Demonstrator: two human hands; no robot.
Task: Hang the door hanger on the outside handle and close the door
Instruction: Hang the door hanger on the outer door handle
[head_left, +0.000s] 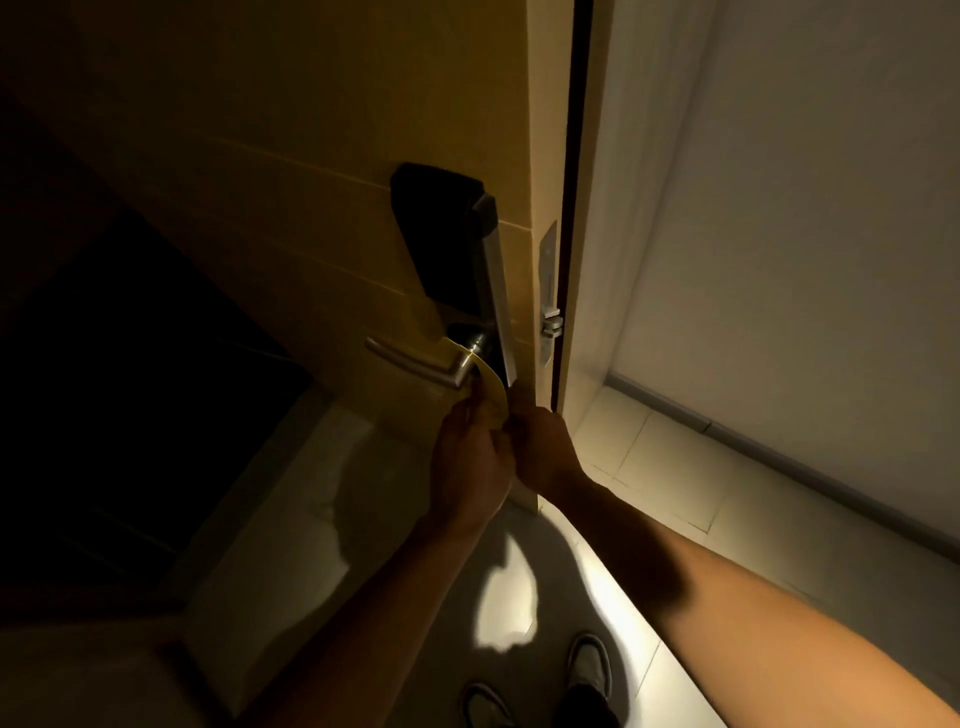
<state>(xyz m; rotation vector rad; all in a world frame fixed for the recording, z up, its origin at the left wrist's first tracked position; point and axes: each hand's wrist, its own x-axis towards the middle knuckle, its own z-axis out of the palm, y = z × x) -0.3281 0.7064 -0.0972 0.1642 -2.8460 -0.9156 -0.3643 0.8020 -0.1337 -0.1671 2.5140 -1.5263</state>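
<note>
Dim corridor, tiled floor pale and glossy, lit brightly at lower right, dark at left. White wall at right with a grey skirting strip along its foot.

Wooden door, tan, standing ajar; free edge facing the camera, narrow dark gap between that edge and the frame. Metal latch plate set in the door edge, latch bolt protruding near its lower part.

Black lock housing with a silver side strip mounted on the door face near the free edge. Silver lever handle below the housing, lever pointing left, away from the door edge.

Yellow door hanger looped over the handle neck just beside the housing, lower part drooping down towards both hands, curved rather than flat.

Left hand below the handle, fingers curled, pinching the hanger's lower left edge. Right hand just beside it, touching it, fingers closed around the hanger's lower right part; exact finger contact hidden in shadow. Both forearms bare, reaching up from the lower edge of the view, right forearm in strong light.

Two shoes on the floor at the bottom edge, toes pointing at the door
</note>
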